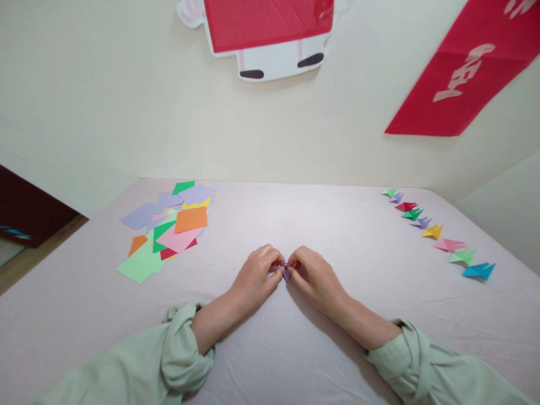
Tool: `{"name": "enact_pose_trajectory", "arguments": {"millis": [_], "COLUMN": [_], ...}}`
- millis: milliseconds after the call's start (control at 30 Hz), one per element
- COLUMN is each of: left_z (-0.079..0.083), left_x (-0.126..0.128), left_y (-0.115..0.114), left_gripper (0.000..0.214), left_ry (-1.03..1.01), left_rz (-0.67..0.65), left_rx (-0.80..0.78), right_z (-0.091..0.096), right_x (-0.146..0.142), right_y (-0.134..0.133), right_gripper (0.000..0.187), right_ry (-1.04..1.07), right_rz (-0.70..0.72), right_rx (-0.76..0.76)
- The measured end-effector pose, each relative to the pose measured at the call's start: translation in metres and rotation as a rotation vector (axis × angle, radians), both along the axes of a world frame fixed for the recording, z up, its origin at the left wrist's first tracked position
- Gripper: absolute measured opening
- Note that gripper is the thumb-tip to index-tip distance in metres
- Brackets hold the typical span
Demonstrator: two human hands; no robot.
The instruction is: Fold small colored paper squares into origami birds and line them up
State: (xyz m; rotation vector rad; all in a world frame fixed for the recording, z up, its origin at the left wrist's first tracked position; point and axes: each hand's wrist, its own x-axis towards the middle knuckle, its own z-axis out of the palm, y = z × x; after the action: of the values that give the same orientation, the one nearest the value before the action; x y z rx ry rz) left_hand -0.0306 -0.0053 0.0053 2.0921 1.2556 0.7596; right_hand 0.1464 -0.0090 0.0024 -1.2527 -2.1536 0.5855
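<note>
Between my fingertips is a small piece of folded purple paper (287,274), just above or on the pale tablecloth (270,349). My left hand (262,274) pinches it from the left side, thumb and forefinger pressed together. From the right, my right hand (315,275) pinches the same paper, its fingertips nearly meeting those of the left. Most of the paper is covered by the fingers, so its exact folded shape cannot be made out.
At the left lies a loose pile of coloured paper sheets (192,219). A slanting row of folded paper figures runs along the right, a blue one (479,271) nearest. Behind the table stands a wall (270,135) with red decorations.
</note>
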Motion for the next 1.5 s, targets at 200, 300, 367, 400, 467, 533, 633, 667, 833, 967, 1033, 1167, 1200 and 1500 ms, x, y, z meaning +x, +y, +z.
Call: {"name": "enact_pose_trajectory", "arguments": {"millis": [200, 300, 367, 400, 467, 533, 633, 667, 833, 967, 1033, 1167, 1200, 1500], "left_z": [0.0026, 0.0068, 0.0086, 0.0089, 0.0087, 0.008, 0.0074, 0.0072, 0.0048, 0.004, 0.0043, 0.003, 0.0023, 0.0022], "left_x": [-0.0001, -0.0004, -0.0008, -0.0011, -0.0014, -0.0014, -0.0013, -0.0013, -0.0015, -0.0003, 0.0006, 0.0017, 0.0017, 0.0016], "left_y": [0.0005, 0.0006, 0.0007, 0.0008, 0.0009, 0.0011, 0.0015, 0.0017, 0.0021, 0.0017, 0.0012, 0.0006, 0.0007, 0.0026], "left_gripper": [0.01, 0.011, 0.011, 0.011, 0.011, 0.011, 0.01, 0.01, 0.008, 0.009, 0.01, 0.008, 0.007, 0.008], "left_ry": [-0.044, -0.094, -0.12, -0.132, -0.152, -0.164, -0.166, -0.165, -0.155, -0.149, -0.129, -0.081, -0.071, -0.095], "left_rz": [0.021, 0.027, 0.029, 0.028, 0.029, 0.032, 0.038, 0.039, 0.028, 0.026, 0.022, 0.014, 0.011, 0.027], "left_rx": [-0.017, -0.051, -0.081, -0.091, -0.099, -0.1, -0.109, -0.11, -0.089, -0.073, -0.059, -0.026, -0.019, -0.06], "right_z": [0.0015, 0.0009, 0.0004, 0.0002, -0.0002, -0.0005, -0.0001, 0.0002, 0.0009, -0.0007, -0.0015, -0.0014, -0.0011, -0.001], "right_x": [0.0021, 0.0032, 0.0038, 0.0042, 0.0053, 0.0067, 0.0082, 0.0083, 0.0066, 0.0054, 0.005, 0.0039, 0.0036, 0.0037], "right_y": [0.0006, 0.0008, 0.0011, 0.0014, 0.0019, 0.0025, 0.0033, 0.0035, 0.0039, 0.0037, 0.0037, 0.0036, 0.0035, 0.0032], "right_gripper": [0.007, 0.009, 0.009, 0.009, 0.009, 0.009, 0.01, 0.011, 0.011, 0.01, 0.009, 0.009, 0.009, 0.01], "right_ry": [0.019, 0.032, 0.045, 0.054, 0.081, 0.109, 0.142, 0.149, 0.151, 0.137, 0.133, 0.119, 0.114, 0.164], "right_rz": [0.0, -0.004, -0.017, -0.026, -0.044, -0.056, -0.067, -0.068, -0.042, -0.014, -0.01, -0.011, -0.008, -0.024], "right_rx": [-0.002, -0.007, -0.021, -0.033, -0.059, -0.079, -0.087, -0.087, -0.069, -0.055, -0.053, -0.053, -0.054, -0.098]}}
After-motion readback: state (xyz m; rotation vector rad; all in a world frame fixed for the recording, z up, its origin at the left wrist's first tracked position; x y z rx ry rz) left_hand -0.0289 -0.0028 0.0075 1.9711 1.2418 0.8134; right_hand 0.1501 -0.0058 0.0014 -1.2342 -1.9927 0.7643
